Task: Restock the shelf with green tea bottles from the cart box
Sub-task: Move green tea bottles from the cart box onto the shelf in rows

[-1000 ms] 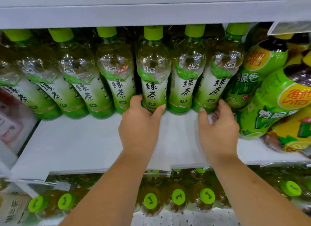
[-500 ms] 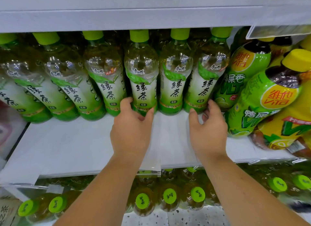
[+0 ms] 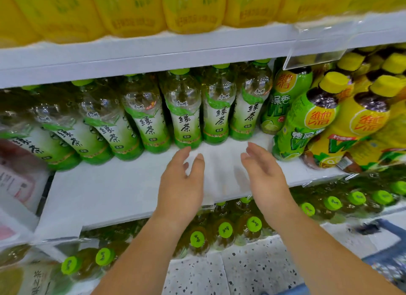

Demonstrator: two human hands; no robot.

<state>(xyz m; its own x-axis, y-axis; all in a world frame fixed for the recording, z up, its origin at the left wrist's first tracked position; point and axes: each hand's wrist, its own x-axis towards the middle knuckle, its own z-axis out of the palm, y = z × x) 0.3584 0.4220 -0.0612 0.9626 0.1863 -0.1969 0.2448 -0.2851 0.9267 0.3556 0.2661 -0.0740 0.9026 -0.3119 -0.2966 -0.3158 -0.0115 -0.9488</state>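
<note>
Two changes | left hand released green tea bottles, withdrawn | right hand likewise, fingers relaxed

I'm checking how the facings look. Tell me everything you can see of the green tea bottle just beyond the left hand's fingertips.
The green tea bottle is clear plastic with a green cap and a white-to-green label bearing black Chinese characters, facing outward. It stands roughly upright on the white shelf, set back from the front edge, close between neighbouring bottles. The left hand hovers open before its base, apparently not touching it.
</note>
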